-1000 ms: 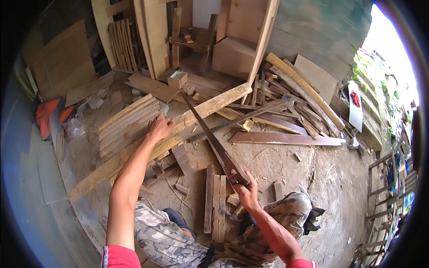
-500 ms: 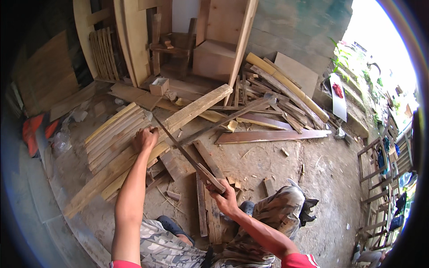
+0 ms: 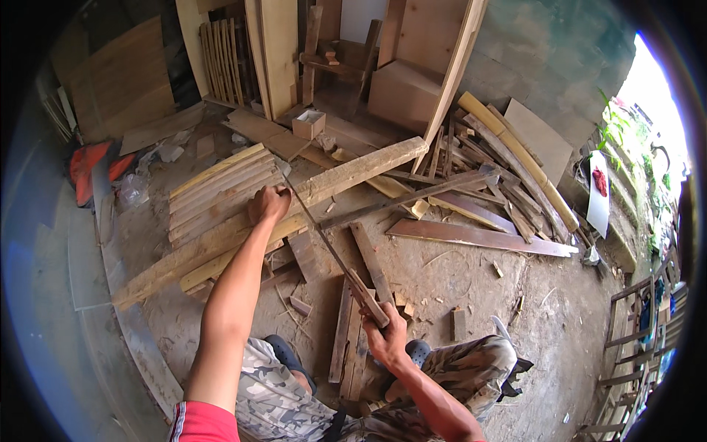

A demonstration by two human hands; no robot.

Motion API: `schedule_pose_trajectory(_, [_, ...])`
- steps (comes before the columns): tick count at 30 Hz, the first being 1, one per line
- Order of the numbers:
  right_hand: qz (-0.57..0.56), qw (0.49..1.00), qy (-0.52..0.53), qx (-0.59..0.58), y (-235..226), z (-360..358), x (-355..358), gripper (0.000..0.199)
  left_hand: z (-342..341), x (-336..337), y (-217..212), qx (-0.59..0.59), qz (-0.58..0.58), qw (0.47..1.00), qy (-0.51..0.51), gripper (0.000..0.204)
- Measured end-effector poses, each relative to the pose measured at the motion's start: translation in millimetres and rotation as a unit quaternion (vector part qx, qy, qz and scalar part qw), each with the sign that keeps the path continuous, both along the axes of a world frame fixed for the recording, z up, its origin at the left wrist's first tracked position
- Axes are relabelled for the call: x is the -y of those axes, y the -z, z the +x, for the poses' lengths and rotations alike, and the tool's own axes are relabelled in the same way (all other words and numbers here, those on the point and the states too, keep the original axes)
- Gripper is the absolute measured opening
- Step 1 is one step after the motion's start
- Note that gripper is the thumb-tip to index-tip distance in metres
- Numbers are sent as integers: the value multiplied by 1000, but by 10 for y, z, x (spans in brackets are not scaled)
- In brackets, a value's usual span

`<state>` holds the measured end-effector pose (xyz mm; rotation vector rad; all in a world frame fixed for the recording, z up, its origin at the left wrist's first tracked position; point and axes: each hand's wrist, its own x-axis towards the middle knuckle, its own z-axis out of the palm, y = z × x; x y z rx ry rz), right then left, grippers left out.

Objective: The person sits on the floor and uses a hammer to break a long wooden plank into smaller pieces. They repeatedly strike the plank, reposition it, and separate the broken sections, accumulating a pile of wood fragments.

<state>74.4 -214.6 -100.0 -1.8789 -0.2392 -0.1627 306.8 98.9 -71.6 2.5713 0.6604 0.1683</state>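
Observation:
A long thick wooden beam (image 3: 361, 171) lies slantwise across the floor, beside a row of thin wooden slats (image 3: 217, 193). Curled down on the beam, my left hand (image 3: 271, 204) has its fingers closed, with the undersides hidden. My right hand (image 3: 387, 331) grips the wooden handle of a handsaw (image 3: 329, 247). The saw's narrow dark blade, seen almost edge-on, crosses the beam just right of my left hand. Below the beam sits a paler length of wood (image 3: 197, 276).
Short boards (image 3: 341, 335) lie between my feet, with offcuts scattered nearby. A heap of scrap timber (image 3: 471, 158) and a reddish-brown plank (image 3: 479, 237) are at the far right. A small open box (image 3: 308, 124) stands by the wooden cabinet (image 3: 412, 96). Slatted wooden frames (image 3: 626, 339) line the right side.
The view has swung left, so the scene sits farther right. The saw still crosses the beam, my right hand remains on its handle, and my left hand stays closed on the beam.

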Motion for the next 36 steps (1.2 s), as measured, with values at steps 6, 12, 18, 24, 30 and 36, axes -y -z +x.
schedule_pose_trajectory(6, [-19, 999, 28, 19, 59, 44, 93, 16, 6, 246, -37, 8, -17, 1000, 7, 37])
schedule_pose_trajectory(12, [-18, 999, -10, 31, -112, 35, -43, 29, 130, -167, 337, 130, -65, 989, 32, 32])
schedule_pose_trajectory(18, [-16, 999, 11, 40, -206, 58, -56, 41, 133, 60, 241, 127, -56, 990, 27, 30])
schedule_pose_trajectory(24, [-82, 996, -20, 21, -299, 112, -9, 55, 145, -22, 401, 154, 17, 987, 31, 31])
schedule_pose_trajectory(30, [-67, 997, -26, 37, -315, 241, -88, 51, 254, -181, 570, 123, 56, 990, 32, 29])
schedule_pose_trajectory(36, [-32, 999, -27, -13, -355, 637, -396, 49, 265, -211, 585, 132, 58, 988, 50, 29])
